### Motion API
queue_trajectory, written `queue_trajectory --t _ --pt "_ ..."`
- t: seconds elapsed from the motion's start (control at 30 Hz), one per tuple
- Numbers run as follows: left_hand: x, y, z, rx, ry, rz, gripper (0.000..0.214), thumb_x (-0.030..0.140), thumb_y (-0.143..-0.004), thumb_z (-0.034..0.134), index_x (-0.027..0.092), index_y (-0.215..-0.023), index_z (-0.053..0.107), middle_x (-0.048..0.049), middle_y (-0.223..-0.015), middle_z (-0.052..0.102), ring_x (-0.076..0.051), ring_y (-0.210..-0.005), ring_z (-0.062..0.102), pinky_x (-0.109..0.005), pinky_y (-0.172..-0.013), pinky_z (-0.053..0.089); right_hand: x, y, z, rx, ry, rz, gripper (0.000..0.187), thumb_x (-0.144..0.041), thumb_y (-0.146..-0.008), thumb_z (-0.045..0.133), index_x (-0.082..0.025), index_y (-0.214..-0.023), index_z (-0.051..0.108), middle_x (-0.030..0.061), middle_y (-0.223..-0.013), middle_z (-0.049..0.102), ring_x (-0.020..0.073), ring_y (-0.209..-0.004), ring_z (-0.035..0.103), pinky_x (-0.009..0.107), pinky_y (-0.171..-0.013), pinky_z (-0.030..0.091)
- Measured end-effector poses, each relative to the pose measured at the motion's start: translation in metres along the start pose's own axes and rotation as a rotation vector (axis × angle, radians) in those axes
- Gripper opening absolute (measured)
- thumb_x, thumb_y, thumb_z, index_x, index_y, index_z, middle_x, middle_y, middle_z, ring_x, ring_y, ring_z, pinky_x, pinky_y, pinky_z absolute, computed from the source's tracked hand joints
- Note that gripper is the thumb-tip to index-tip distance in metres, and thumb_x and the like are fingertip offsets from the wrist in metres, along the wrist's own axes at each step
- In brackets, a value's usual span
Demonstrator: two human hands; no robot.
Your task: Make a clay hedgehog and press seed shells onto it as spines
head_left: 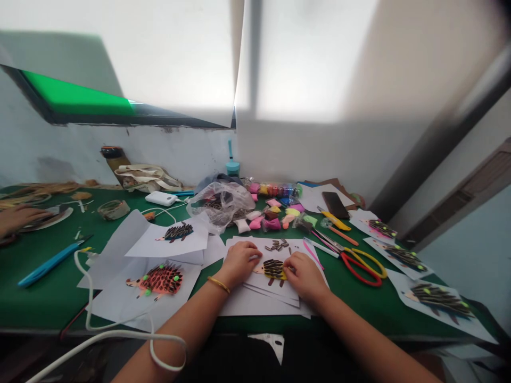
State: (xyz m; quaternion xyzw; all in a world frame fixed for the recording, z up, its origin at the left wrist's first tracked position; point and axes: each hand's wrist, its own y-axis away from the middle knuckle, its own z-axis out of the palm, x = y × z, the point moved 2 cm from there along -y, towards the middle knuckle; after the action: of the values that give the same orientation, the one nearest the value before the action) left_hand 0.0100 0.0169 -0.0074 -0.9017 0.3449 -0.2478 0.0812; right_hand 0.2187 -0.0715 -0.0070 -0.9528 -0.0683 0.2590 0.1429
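Observation:
On a stack of white paper [255, 295] in front of me lies a small yellow clay hedgehog [273, 268] covered with dark striped sunflower seeds. My left hand [239, 260] rests on the paper just left of the hedgehog, fingers curled down on the sheet. On the hedgehog's right edge sits my right hand [304, 272], its fingertips pinched together against it; what they pinch is too small to see. A little heap of loose seeds [278, 245] lies on the paper just beyond the hedgehog.
A red hedgehog picture [159, 280] and a dark one [178, 232] lie at left; more lie at right [437, 299]. Red-and-yellow scissors [361, 261], clay packets [275, 215], a plastic bag [221, 205], a power bank [161, 198]. Another person's hand [18, 218] at far left.

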Motion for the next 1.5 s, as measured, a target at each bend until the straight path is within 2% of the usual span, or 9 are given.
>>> queue_trajectory --t 0.5,0.77,0.87,1.0,1.13,1.23,1.5 --pt "0.004 -0.001 -0.004 -0.016 0.0 -0.016 0.017 0.025 -0.083 0.066 0.03 -0.096 0.076 -0.0012 -0.109 0.068 -0.021 -0.102 0.059 -0.034 -0.094 0.043 0.001 0.0 0.003 -0.015 0.003 -0.021 0.014 -0.02 -0.087 0.054 -0.021 -0.082 0.067 0.0039 -0.086 0.061 0.0199 -0.088 0.055 0.031 -0.079 0.041" --pt "0.003 0.001 -0.004 -0.023 -0.005 -0.015 0.017 0.026 -0.084 0.066 0.031 -0.096 0.076 -0.0006 -0.109 0.068 -0.021 -0.104 0.058 -0.035 -0.095 0.042 0.011 -0.001 0.0 0.043 -0.139 0.006 0.018 -0.024 -0.087 0.052 -0.02 -0.091 0.069 0.0062 -0.09 0.063 0.0213 -0.092 0.058 0.033 -0.083 0.045" --pt "0.002 0.001 -0.004 -0.029 0.006 -0.013 0.017 0.026 -0.084 0.065 0.031 -0.097 0.076 -0.0005 -0.11 0.068 -0.021 -0.104 0.058 -0.035 -0.095 0.042 0.019 -0.012 -0.008 0.062 -0.118 0.049 0.02 -0.024 -0.089 0.05 -0.02 -0.088 0.069 0.0062 -0.089 0.063 0.0206 -0.09 0.058 0.031 -0.079 0.046" --pt "0.002 0.001 -0.004 -0.046 0.004 -0.022 0.018 0.025 -0.084 0.065 0.03 -0.097 0.076 -0.0015 -0.111 0.068 -0.021 -0.106 0.057 -0.035 -0.095 0.042 0.017 -0.041 -0.013 -0.08 0.1 -0.023 0.022 -0.022 -0.091 0.05 -0.021 -0.094 0.072 0.0061 -0.096 0.064 0.0193 -0.095 0.058 0.03 -0.083 0.043" --pt "0.003 0.001 -0.004 -0.051 -0.006 -0.027 0.018 0.027 -0.084 0.065 0.031 -0.098 0.076 -0.0011 -0.111 0.067 -0.022 -0.106 0.057 -0.035 -0.095 0.042 0.01 -0.075 -0.003 -0.155 0.164 -0.074 0.018 -0.022 -0.088 0.058 -0.023 -0.088 0.075 0.0062 -0.095 0.065 0.0196 -0.095 0.058 0.028 -0.08 0.042" --pt "0.003 0.001 -0.004 -0.057 -0.017 -0.025 0.019 0.027 -0.084 0.065 0.031 -0.099 0.076 -0.0012 -0.111 0.068 -0.022 -0.106 0.057 -0.035 -0.095 0.042 0.008 -0.095 0.007 -0.224 0.219 -0.09 0.015 -0.019 -0.082 0.063 -0.023 -0.078 0.077 0.0074 -0.09 0.067 0.0198 -0.087 0.061 0.028 -0.074 0.043" --pt "0.003 0.001 -0.005 -0.055 -0.012 -0.02 0.018 0.027 -0.085 0.064 0.032 -0.098 0.076 -0.0009 -0.112 0.068 -0.022 -0.107 0.057 -0.036 -0.095 0.042 0.008 -0.11 0.006 -0.321 0.3 -0.099 0.013 -0.016 -0.075 0.066 -0.023 -0.073 0.076 0.0088 -0.09 0.069 0.0205 -0.083 0.063 0.027 -0.07 0.044"
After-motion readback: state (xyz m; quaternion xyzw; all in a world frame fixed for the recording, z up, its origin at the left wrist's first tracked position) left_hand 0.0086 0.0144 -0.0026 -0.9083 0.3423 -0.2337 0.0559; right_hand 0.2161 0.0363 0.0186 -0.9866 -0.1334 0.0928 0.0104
